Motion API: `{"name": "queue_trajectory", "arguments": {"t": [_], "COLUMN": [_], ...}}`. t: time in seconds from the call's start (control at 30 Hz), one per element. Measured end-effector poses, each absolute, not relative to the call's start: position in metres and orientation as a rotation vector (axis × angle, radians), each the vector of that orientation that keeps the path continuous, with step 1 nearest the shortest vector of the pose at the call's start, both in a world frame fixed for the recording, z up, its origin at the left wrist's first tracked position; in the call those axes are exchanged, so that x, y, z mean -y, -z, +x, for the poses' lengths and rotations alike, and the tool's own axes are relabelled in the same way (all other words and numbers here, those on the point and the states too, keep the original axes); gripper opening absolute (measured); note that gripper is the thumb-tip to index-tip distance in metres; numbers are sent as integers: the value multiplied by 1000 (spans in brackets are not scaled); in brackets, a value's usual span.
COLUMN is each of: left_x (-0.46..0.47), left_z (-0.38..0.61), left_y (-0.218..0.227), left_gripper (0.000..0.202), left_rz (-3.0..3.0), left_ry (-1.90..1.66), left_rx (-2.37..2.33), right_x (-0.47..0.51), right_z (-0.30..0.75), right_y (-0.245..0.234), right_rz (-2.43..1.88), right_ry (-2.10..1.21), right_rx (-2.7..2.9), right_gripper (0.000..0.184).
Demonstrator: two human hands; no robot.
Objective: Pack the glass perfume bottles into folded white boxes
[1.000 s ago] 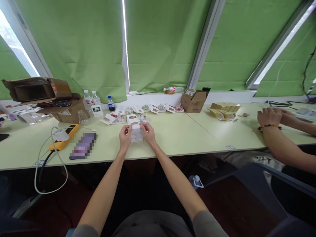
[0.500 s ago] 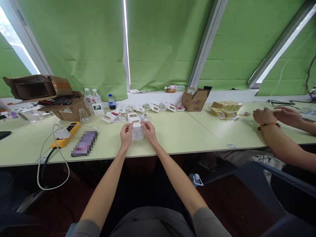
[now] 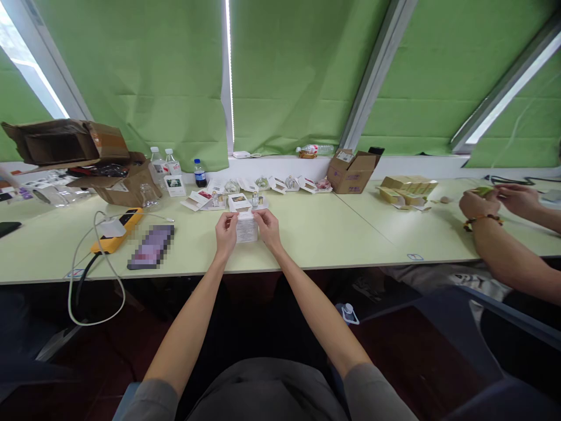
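A small white carton [image 3: 246, 229] with lines of fine print faces me over the table's near half. My left hand [image 3: 227, 235] pinches its upper left corner, and my right hand [image 3: 267, 228] pinches the upper right one. Just behind it lies another white carton [image 3: 239, 202] with a picture on its face. Small glass bottles [image 3: 255, 200] and flattened open cartons [image 3: 198, 199] are beside that one. Farther back, a row of opened white cartons [image 3: 277, 185] runs along the wall, some with glass bottles in them.
A phone [image 3: 151, 247], a yellow power strip [image 3: 117, 231] and a looping white cable are at left. Cardboard boxes [image 3: 127, 186] and a dark-drink bottle [image 3: 200, 173] stand behind. Rightward are a cardboard box [image 3: 353, 172], yellow cartons [image 3: 405, 190] and another person's hands [image 3: 480, 202].
The whole view has shifted slightly. Both my hands keep their pinch on the carton's top corners. At right, the other person's hands now show something green.
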State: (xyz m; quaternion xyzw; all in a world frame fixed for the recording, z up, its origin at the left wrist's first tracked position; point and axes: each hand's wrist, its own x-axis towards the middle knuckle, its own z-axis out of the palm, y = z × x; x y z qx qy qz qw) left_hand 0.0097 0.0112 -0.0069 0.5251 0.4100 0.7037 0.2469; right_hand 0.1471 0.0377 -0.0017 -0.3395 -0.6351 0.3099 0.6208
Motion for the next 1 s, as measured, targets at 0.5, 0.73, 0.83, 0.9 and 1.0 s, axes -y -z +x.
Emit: {"name": "queue_trajectory", "arguments": {"t": [0.5,0.73,0.83,0.9,1.0], "left_x": [-3,3,8,9,10], "left_z": [7,8,8,7,7], "left_y": [9,8,7,7,7], "left_gripper": [37,31,30,29,27], "left_rz": [1464,1557,1632,1675,1711], "left_ry": [-1928,-1877,-1840,-1809,-1793], "left_rx": [-1139,-1238,-1223,-1198,-1183], "right_x": [-25,-28,-30,-31,-32], "right_z": [149,151,152,153,153], "right_y": [2,9,12,13,15], "right_rz": [-836,-895,-923,-930,-922], "right_ry": [-525,-404,-396,-407,-428], "right_rx": [1585,1582,1559,1567,1612], "right_gripper": [37,40,41,40,40]}}
